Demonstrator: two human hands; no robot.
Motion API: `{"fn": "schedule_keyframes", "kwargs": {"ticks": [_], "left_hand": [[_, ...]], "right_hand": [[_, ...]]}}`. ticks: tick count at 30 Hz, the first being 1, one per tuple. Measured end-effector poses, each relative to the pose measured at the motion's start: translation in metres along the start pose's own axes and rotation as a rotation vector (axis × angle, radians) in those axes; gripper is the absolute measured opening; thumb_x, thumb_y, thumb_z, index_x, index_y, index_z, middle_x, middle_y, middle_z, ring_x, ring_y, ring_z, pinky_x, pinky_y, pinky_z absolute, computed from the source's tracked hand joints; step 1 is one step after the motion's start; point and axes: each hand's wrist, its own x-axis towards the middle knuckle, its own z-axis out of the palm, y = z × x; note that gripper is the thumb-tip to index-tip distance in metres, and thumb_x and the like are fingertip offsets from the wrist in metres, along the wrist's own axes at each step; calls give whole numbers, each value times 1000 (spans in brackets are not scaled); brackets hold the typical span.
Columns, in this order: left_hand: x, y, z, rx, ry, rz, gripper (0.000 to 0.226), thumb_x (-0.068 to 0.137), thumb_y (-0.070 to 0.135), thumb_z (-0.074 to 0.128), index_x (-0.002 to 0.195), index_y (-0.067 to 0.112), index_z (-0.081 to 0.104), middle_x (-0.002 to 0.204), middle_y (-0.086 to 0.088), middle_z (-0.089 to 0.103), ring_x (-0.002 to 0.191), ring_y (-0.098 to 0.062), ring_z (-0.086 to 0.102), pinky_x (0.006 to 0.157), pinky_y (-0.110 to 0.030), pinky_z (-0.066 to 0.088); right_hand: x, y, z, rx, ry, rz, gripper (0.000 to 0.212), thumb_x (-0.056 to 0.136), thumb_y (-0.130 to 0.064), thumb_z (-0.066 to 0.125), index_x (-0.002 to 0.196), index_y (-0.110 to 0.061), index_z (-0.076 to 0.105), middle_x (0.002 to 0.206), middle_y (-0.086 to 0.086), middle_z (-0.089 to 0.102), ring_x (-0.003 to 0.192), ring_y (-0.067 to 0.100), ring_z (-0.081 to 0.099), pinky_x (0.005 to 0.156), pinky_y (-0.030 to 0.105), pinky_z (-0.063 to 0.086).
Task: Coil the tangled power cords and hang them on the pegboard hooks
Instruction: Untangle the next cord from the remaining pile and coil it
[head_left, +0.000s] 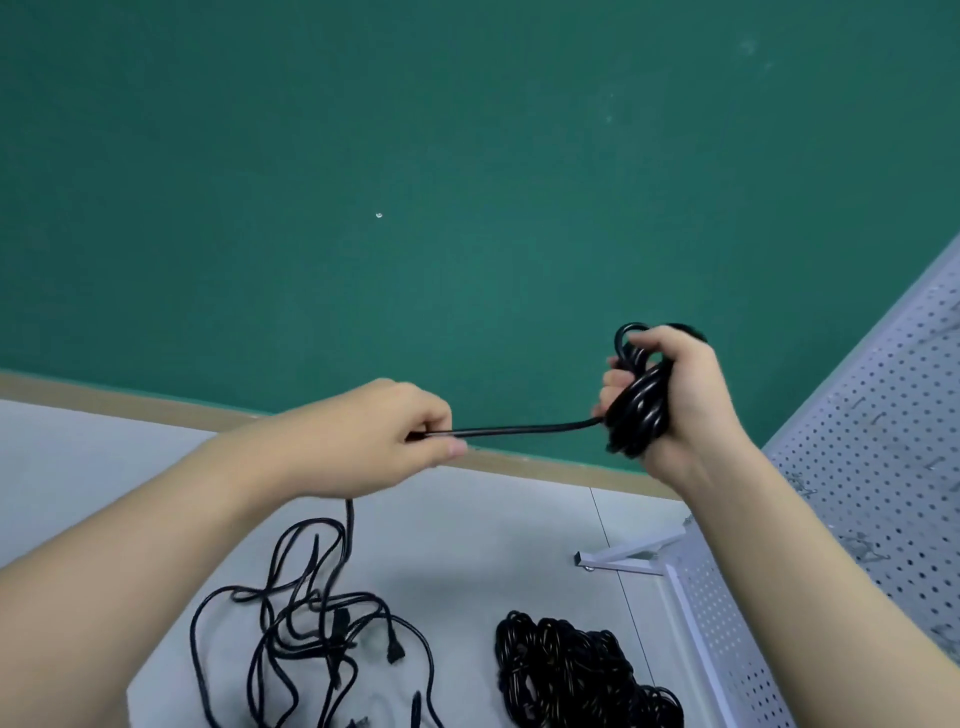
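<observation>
Green wall (415, 156) ahead; white pegboard (883, 441) stood at right, its white foot (623, 556) on grey floor (467, 545). Pile of coiled cords (576, 670) beside tangled cords (311, 634) below. My right hand (675, 400) gripped black cord coil (636, 410); my left hand (384, 436) pinched its taut free run (524, 430).

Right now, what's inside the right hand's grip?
The right hand grips a coil of black cord; one strand runs to the left hand. Loop count and plug are hidden by fingers.
</observation>
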Motion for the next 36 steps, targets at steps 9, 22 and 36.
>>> {"fn": "schedule_keyframes", "kwargs": {"ticks": [9, 22, 36], "left_hand": [[-1, -15, 5, 30, 130, -95, 39, 106, 49, 34, 78, 23, 40, 67, 4, 47, 59, -18, 38, 57, -38, 35], [3, 15, 3, -259, 568, 270, 24, 108, 31, 45, 96, 22, 63, 59, -7, 41, 49, -13, 31, 49, -22, 25], [-5, 24, 10, -368, 572, 249, 10, 104, 31, 56, 97, 24, 53, 73, 5, 61, 65, -15, 54, 59, -28, 42]], "right_hand": [[13, 14, -4, -155, 66, -126, 25, 68, -35, 71, 82, -20, 56, 57, -7, 49, 52, 14, 45, 61, 34, 37], [-22, 33, 32, -474, -311, 7, 51, 68, -78, 72, 89, -33, 60, 75, -13, 61, 60, 5, 60, 76, 35, 43], [-53, 43, 59, -655, -711, 14, 23, 91, -15, 67, 69, -19, 63, 64, -9, 49, 59, 8, 48, 79, 37, 43]]}}
